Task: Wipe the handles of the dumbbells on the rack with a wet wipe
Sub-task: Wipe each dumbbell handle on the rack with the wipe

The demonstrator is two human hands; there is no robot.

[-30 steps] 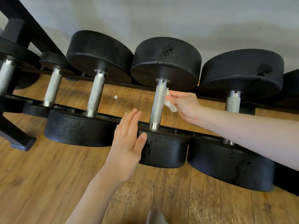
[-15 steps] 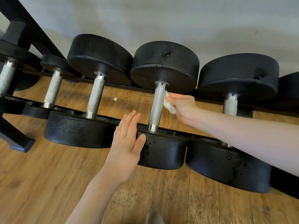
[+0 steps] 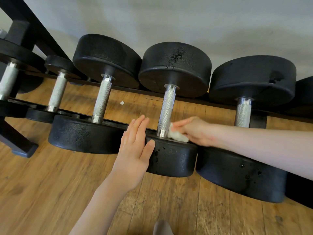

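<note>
Head view: right hand point(image 3: 194, 130) pinches a bunched wet wipe point(image 3: 177, 136) against the near end of the centre dumbbell handle point(image 3: 166, 110), at its 5 o'clock. Left hand point(image 3: 135, 150), fingers straight and together, presses that dumbbell's near head point(image 3: 174, 158). Judgement: this handle partly wiped; which other handles point(image 3: 101, 100) remain cannot be told.

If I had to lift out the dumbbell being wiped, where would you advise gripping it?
Probably the knurled handle, mid-length, coming from above: it is the only narrow part between the two wide black heads. The right hand with the wet wipe occupies its near end.
</note>
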